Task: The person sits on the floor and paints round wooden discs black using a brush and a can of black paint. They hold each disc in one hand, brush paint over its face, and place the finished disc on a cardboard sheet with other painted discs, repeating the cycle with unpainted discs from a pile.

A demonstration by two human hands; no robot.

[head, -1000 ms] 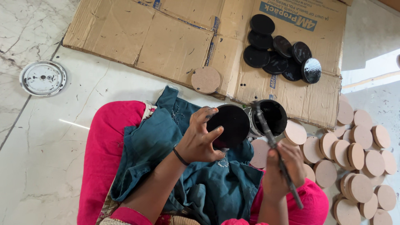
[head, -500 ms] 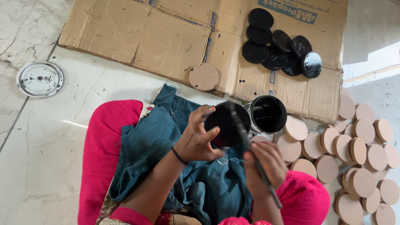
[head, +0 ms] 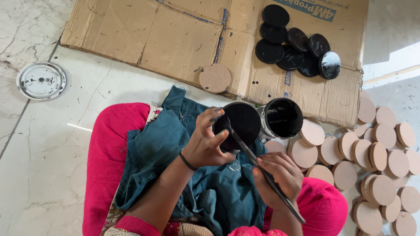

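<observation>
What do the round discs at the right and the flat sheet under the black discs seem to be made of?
Unpainted discs: probably fibreboard or pressed wood; matte tan faces, thick even edges. Flat sheet: corrugated cardboard; brown, creased, with taped seams. Black discs: apparently similar discs painted black; one shines as if wet.

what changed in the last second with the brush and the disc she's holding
The right hand swung the brush from over the black paint can leftward onto the black disc, its tip now on the disc's left side. The left hand kept its hold on the disc. The can, the painted discs on the cardboard and the bare wooden discs stayed put.
</observation>
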